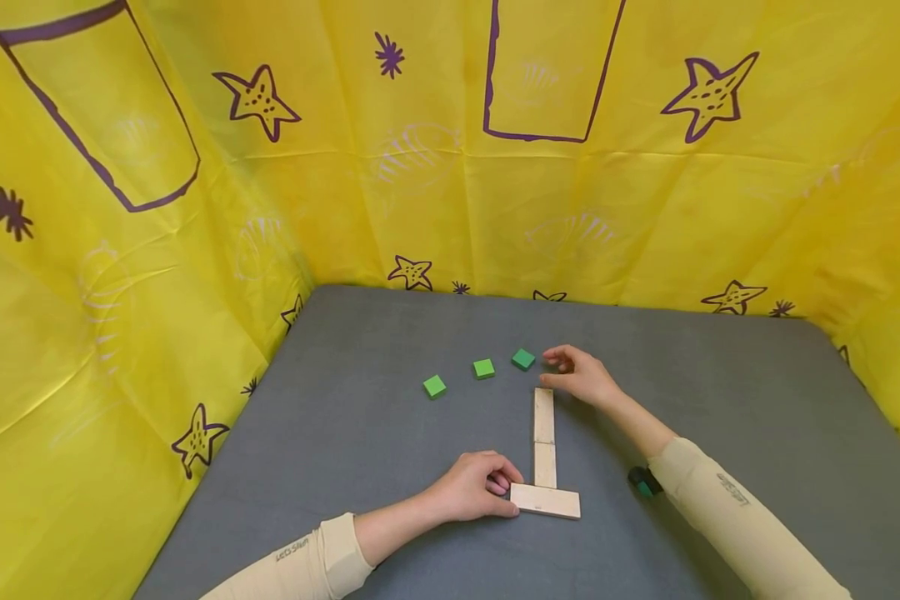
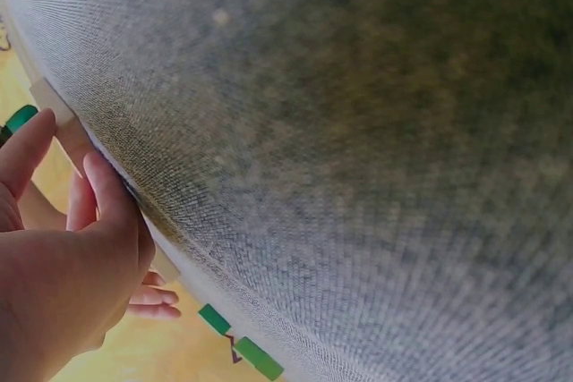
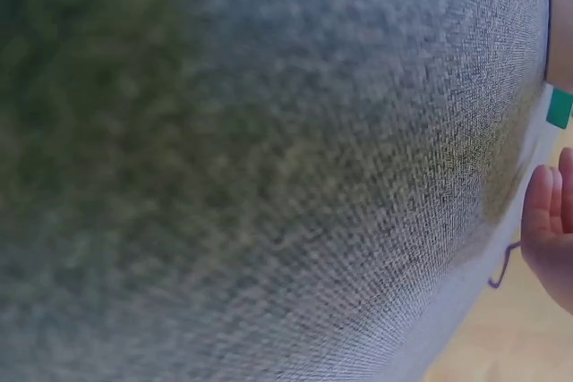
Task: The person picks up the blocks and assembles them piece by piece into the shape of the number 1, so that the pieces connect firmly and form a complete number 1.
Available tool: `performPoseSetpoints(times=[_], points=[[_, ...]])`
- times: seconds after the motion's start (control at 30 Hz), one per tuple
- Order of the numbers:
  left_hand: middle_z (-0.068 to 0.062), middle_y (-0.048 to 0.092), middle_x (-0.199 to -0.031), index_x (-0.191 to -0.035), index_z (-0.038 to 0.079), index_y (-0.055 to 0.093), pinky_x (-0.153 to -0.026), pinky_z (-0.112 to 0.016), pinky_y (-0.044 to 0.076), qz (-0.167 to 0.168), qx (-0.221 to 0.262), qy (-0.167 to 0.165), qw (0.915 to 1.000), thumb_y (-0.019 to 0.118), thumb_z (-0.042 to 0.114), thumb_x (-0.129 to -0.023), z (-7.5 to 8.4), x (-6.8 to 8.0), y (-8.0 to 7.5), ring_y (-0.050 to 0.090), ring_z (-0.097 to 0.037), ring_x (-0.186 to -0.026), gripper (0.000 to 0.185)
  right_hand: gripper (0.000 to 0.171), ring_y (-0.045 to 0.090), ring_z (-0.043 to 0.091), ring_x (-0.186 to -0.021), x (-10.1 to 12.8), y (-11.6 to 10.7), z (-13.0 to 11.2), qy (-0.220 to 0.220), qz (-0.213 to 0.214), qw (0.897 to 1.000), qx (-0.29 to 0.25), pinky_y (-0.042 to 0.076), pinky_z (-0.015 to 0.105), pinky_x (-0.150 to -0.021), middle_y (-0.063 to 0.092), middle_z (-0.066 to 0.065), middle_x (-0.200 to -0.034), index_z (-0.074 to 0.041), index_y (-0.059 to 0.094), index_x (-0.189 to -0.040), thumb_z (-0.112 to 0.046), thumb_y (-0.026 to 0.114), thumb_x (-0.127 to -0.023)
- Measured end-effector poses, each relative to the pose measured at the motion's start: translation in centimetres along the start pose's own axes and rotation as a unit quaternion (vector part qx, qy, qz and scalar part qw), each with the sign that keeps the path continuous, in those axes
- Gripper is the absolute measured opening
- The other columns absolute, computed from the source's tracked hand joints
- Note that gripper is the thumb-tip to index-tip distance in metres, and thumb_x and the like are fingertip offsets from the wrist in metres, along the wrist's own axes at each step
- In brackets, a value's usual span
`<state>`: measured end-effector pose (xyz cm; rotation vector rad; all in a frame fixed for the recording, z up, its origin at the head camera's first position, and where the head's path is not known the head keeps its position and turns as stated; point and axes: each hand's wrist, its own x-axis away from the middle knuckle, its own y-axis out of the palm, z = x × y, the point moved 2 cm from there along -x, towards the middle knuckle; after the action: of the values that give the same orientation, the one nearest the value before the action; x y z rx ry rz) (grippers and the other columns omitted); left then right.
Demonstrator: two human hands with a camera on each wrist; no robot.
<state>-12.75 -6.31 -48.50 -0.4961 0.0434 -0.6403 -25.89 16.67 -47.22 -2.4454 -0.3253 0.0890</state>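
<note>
Beige sleeves point(image 1: 746, 521) reach in from the near side of the grey surface point(image 1: 390, 467), and beyond them lie three pale wooden planks about midway between its left and right edges. Crosswise on the near side is one plank point(image 1: 551, 502), its left end pinched between the thumb and finger of the left hand point(image 1: 468, 487); a middle plank point(image 1: 545, 465) and a far plank point(image 1: 543, 415) run end to end from it toward the far edge. Fingers loosely bent, the right hand point(image 1: 583, 377) grips nothing, just beside the far plank's tip. Bare wood suggests stiff, fairly light pieces, unlikely to break, that would slide if nudged; a pinch across the long sides, near an end, should suit them. Toward the far edge, left of that hand, sit two light green blocks point(image 1: 434, 387) point(image 1: 483, 368) and a darker green block point(image 1: 523, 359). Near the right forearm rests a black and green object, partly hidden. Woven texture shows on the surface up close, while yellow curtains point(image 1: 330, 217) with purple starfish drawings hang beyond its left and far edges.
</note>
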Motion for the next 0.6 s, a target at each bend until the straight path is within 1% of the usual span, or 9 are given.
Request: performPoseSetpoints(times=[0.17, 0.33, 0.5, 0.6], points=[[0.008, 0.058, -0.084, -0.096, 0.007, 0.071, -0.073, -0.014, 0.05, 0.0, -0.005, -0.001, 1.0, 0.084, 0.002, -0.073, 0.0, 0.0, 0.0, 0.057, 0.001, -0.076, 0.027, 0.048, 0.054, 0.032, -0.109, -0.6, 0.2, 0.2, 0.0, -0.005, 1.0, 0.01, 0.044, 0.046, -0.09, 0.062, 0.016, -0.121, -0.004, 0.059, -0.126, -0.024, 0.075, -0.086], [0.007, 0.058, -0.084, -0.096, 0.007, 0.071, -0.073, -0.014, 0.05, -0.001, -0.005, -0.002, 1.0, 0.084, 0.002, -0.073, 0.1, 0.0, -0.1, 0.057, 0.001, -0.076, 0.027, 0.047, 0.054, 0.034, -0.109, -0.9, 0.3, 0.0, -0.008, -0.006, 1.0, 0.01, 0.043, 0.049, -0.093, 0.062, 0.018, -0.119, -0.002, 0.059, -0.124, -0.022, 0.076, -0.085], [0.007, 0.058, -0.084, -0.096, 0.007, 0.071, -0.073, -0.014, 0.051, -0.001, 0.001, 0.0, 1.0, 0.084, 0.002, -0.072, 0.1, 0.0, 0.0, 0.057, 0.0, -0.076, 0.028, 0.046, 0.055, 0.034, -0.106, -1.3, 0.5, 0.0, -0.015, -0.004, 1.0, 0.02, 0.044, 0.049, -0.092, 0.063, 0.018, -0.117, -0.001, 0.06, -0.123, -0.021, 0.076, -0.085], [0.007, 0.058, -0.084, -0.095, 0.007, 0.071, -0.072, -0.014, 0.051, -0.001, 0.005, 0.001, 1.0, 0.084, 0.002, -0.072, 0.1, 0.0, 0.0, 0.057, 0.0, -0.076, 0.028, 0.045, 0.055, 0.033, -0.103, -1.6, 0.8, 0.0, -0.018, -0.002, 0.999, 0.031, 0.044, 0.048, -0.089, 0.064, 0.017, -0.115, 0.0, 0.061, -0.122, -0.021, 0.076, -0.084]])
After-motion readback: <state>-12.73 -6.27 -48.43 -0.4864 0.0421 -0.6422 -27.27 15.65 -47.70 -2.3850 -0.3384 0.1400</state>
